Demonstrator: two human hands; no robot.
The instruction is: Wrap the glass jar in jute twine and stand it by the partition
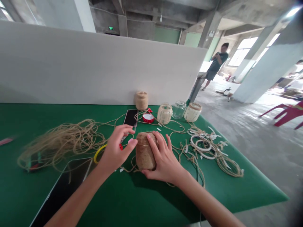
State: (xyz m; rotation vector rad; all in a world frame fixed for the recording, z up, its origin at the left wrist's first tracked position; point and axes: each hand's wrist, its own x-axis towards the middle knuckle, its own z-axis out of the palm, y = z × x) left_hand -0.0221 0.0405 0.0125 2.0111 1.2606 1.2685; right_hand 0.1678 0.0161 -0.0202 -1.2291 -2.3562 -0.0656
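My right hand (pixel 163 157) is wrapped around the right side of a jar covered in twine (pixel 144 156), thumb low and fingers over its upper edge. The jar stands slightly tilted on the green table. Just left of it, my left hand (pixel 118 146) is raised with thumb and fingers apart; its thumb tip is at the jar's upper left edge, and whether it touches I cannot tell. Behind that hand lies a yellow loop (pixel 97 154), partly hidden. Strands of twine run over the table beside and behind the jar.
A tangled heap of twine (pixel 71 142) lies left, a dark tablet-like panel (pixel 68 183) below it. Farther back are a phone (pixel 131 118), red tape roll (pixel 148 118), wrapped jar (pixel 141 101) and clear glass jar (pixel 179 109). White rings (pixel 203 148) lie right. A person (pixel 216 64) stands beyond.
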